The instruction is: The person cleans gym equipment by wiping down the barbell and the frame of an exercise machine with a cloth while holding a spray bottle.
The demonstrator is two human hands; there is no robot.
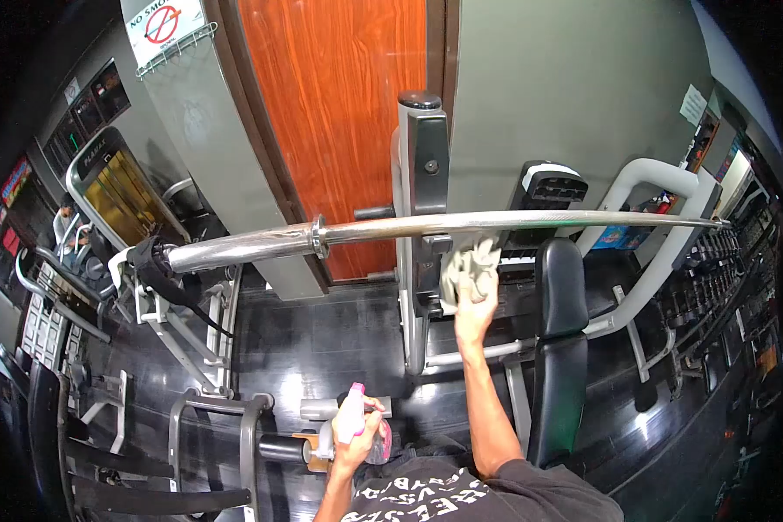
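My left hand (pixel 354 451) is low in the view, close to my body, with its fingers wrapped round a spray bottle (pixel 351 412) that has a white and pink head. My right hand (pixel 476 315) reaches forward and grips a pale, crumpled cloth (pixel 468 265). The cloth is just below the long metal barbell (pixel 383 229), beside the dark rack upright (pixel 428 165). Whether the cloth touches the bar or the upright I cannot tell. The barbell runs sideways across the view, its thick sleeve at the left.
A black padded bench (pixel 558 374) stands right of my right arm. Grey tubular frames (pixel 257 444) are at lower left. Behind the rack is a wooden door (pixel 339 104). Dumbbells (pixel 705 278) line the right side. Far left, another person (pixel 63 222) is among machines.
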